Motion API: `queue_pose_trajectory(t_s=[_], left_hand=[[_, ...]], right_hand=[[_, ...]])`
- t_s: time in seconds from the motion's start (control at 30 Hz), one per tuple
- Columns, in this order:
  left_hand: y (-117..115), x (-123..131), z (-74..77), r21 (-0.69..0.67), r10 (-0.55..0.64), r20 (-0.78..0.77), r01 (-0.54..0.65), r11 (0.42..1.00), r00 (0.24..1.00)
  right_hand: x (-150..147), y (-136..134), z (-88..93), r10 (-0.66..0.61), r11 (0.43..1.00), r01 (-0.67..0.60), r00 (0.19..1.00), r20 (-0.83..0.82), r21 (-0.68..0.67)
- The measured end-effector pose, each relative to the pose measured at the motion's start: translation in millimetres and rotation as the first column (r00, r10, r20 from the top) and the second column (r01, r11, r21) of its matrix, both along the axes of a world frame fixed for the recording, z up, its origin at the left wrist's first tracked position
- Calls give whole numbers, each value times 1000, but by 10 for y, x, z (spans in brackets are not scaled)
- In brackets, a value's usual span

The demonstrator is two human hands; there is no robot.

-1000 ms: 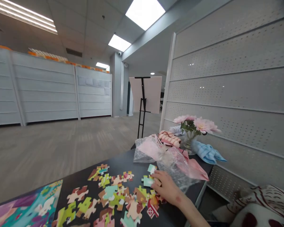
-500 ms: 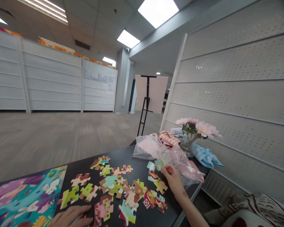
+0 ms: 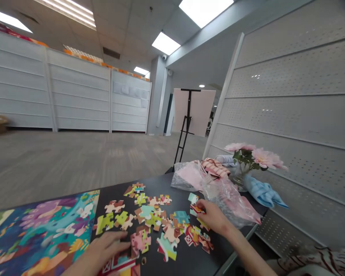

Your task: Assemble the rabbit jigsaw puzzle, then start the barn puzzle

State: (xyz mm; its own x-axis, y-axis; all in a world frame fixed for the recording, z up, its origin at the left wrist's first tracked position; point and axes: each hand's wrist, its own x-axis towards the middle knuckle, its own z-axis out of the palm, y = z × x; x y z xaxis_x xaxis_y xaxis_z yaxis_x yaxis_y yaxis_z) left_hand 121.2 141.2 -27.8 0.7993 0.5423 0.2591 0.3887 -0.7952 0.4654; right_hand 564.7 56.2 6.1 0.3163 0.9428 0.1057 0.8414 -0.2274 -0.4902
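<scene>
Loose jigsaw puzzle pieces (image 3: 153, 214) lie in a scattered group on the dark table (image 3: 161, 264). My right hand (image 3: 214, 216) has its thumb and fingers closed at a red and teal puzzle piece (image 3: 194, 207) on the group's right side; the fingers partly cover it. At the near left, my left hand (image 3: 109, 249) lies with fingers stretched over red-and-white barn pieces (image 3: 122, 264), partly hiding them. A pink piece (image 3: 140, 240) is just beyond its fingertips. One teal piece (image 3: 181, 217) rests on top of others between the hands.
A colourful picture sheet (image 3: 51, 234) covers the table's left part. Clear plastic bags with pink contents (image 3: 230, 195), a vase of pink flowers (image 3: 241, 176) and a blue cloth (image 3: 266, 191) stand at the right end. Behind are an easel (image 3: 186, 122) and a perforated panel (image 3: 290, 115).
A teal piece by my right fingers now lies on the middle pieces, and that hand is at another piece. My left hand has shifted, showing more of the barn pieces. The view has turned left.
</scene>
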Motion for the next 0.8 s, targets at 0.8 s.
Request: queue_pose_trajectory(t_s=[0.8], left_hand=[[-92,-94,441,-206,135,-47,-141,968,990]], right_hand=[[-2090,371,-62,282,958,-248,737,-614,142]])
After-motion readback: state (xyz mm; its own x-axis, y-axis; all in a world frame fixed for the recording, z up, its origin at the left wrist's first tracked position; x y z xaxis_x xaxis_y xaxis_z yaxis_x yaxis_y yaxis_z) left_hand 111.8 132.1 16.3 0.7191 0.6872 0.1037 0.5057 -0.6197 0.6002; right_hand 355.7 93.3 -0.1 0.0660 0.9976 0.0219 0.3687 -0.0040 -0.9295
